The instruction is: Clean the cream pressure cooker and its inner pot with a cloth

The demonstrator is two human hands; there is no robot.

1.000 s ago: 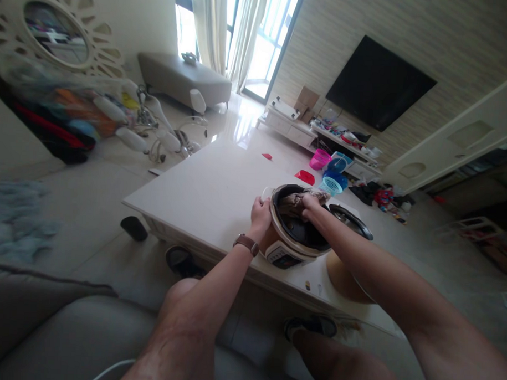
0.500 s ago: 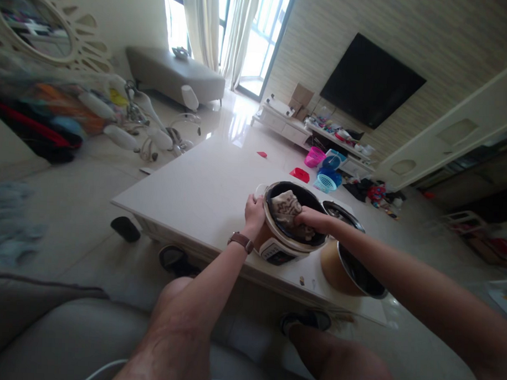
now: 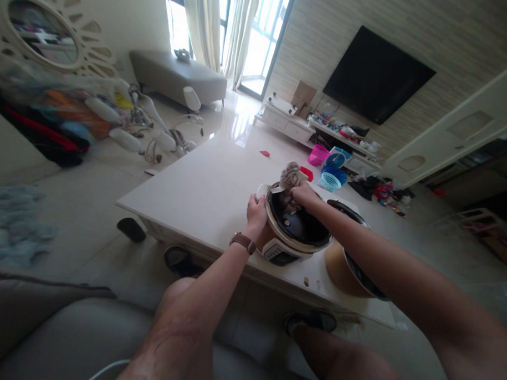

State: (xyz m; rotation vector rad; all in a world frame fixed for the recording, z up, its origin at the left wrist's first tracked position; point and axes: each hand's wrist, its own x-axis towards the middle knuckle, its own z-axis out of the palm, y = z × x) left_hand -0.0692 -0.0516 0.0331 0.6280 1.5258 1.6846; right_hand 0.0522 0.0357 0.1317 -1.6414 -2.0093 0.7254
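A round rice cooker with a dark inner cavity stands near the front edge of the white table. My left hand grips the cooker's left rim, a brown watch on that wrist. My right hand is closed on a crumpled grey-brown cloth, held at the cooker's far rim, partly above it. To the right of the cooker sits its removed pot, tan outside and dark inside.
Small red pieces lie on the far side of the table. Pink and blue baskets stand on the floor beyond. Dark slippers lie under the table's front edge. My knees and a grey sofa fill the foreground.
My right hand moved the cloth from inside the cooker's cavity up to its far rim. The left hand stayed on the rim.
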